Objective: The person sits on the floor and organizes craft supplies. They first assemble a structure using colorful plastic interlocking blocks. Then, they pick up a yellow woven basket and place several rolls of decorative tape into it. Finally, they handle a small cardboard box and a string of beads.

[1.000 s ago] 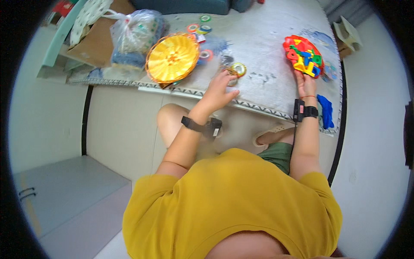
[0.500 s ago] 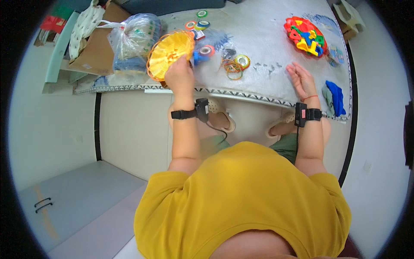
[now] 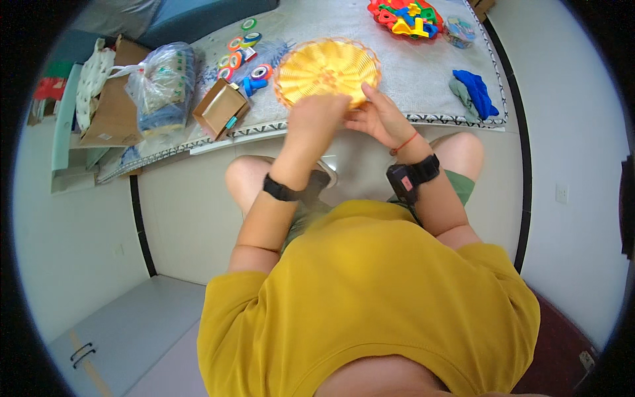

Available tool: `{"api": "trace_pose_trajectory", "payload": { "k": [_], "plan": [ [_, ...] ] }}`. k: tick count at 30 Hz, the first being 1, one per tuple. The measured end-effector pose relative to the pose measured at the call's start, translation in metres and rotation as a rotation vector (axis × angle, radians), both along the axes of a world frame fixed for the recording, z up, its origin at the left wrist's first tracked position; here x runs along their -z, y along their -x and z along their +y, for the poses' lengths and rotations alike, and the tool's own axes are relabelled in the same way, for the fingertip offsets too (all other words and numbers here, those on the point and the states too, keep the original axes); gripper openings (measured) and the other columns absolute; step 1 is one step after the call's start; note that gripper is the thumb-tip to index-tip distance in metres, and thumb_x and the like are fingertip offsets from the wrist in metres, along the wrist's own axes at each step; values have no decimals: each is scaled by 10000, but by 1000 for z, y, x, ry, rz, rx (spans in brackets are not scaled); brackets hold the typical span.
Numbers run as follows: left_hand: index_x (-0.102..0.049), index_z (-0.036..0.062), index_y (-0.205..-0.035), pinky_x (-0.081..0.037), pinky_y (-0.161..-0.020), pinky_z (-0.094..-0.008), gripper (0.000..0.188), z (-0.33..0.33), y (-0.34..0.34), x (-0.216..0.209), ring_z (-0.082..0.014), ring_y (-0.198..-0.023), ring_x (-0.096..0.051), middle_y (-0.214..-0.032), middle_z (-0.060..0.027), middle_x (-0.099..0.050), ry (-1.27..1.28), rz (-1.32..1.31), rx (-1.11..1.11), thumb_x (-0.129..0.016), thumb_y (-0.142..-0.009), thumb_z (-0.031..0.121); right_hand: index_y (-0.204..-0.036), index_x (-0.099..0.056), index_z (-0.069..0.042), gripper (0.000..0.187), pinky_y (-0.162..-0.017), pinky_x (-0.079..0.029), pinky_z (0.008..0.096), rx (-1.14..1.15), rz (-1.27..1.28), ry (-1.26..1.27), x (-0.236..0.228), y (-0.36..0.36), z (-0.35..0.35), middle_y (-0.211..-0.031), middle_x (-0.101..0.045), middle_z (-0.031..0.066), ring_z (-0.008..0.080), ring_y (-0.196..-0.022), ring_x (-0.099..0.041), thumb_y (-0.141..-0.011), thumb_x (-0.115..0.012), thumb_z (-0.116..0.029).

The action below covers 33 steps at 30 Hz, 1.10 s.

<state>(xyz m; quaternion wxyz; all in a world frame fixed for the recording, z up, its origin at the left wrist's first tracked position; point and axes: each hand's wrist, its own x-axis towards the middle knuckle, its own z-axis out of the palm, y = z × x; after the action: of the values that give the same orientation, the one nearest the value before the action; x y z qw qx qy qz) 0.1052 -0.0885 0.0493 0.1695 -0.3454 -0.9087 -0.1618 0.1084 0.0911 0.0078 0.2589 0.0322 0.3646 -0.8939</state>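
Note:
A round yellow woven basket [image 3: 325, 63] is held over the table's near edge, its open side facing up. My left hand [image 3: 316, 119] is closed on its near rim, the fingers partly blurred. At the near right rim is my right hand [image 3: 383, 120], its thumb raised along the edge and its other fingers curled beneath. Left of the basket stands a small open cardboard box [image 3: 221, 109]. Between them lie a blue tape dispenser [image 3: 254, 85] and several rolls of coloured tape [image 3: 261, 71].
A red basket of colourful plastic pieces [image 3: 409, 20] sits at the far right, beside a clear tub [image 3: 459, 32]. Blue cloth [image 3: 476, 92] lies near the right edge. At left are a plastic-wrapped bundle [image 3: 162, 89] and a large carton [image 3: 116, 109].
The yellow basket has moved right with my left hand, uncovering the small cardboard box. My right hand has come left to its rim. The view has shifted too.

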Motion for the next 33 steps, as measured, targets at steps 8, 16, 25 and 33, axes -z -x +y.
{"api": "trace_pose_trajectory", "payload": {
  "k": [8,16,25,33],
  "plan": [
    [-590,102,-1198,-453,-936,-415,525,6,-17,5,-340,-1162,-524,-1269,-157,-547,-44,-69,168,-747,-707,203,-1312,-411,16,404,-887,-547,404,419,-28,-106,24,-24,50,-1275,-537,174,291,-1080,-599,-916,-430,-63],
    [-501,-9,-1267,-425,-987,-441,632,-33,-7,9,-407,-1179,-497,-1319,-270,-475,-45,-237,-32,-733,-773,310,-1277,-406,46,383,-865,-572,446,782,-34,-189,73,6,113,-1220,-540,204,345,-1046,-615,-905,-468,-23],
    [-526,-35,-1227,-434,-969,-448,626,-48,16,25,-429,-1143,-511,-1285,-281,-484,-7,-400,-57,-718,-778,356,-1192,-459,47,362,-810,-588,345,609,-92,-156,86,-4,109,-1094,-593,186,280,-968,-642,-991,-505,-249],
    [-594,0,-1121,-458,-912,-456,519,-66,58,18,-408,-1073,-542,-1162,-238,-546,-84,-211,-150,-736,-756,341,-1051,-528,50,347,-734,-599,297,469,-160,-239,76,-7,87,-936,-626,159,230,-840,-664,-1003,-471,-289]
  ]
}}
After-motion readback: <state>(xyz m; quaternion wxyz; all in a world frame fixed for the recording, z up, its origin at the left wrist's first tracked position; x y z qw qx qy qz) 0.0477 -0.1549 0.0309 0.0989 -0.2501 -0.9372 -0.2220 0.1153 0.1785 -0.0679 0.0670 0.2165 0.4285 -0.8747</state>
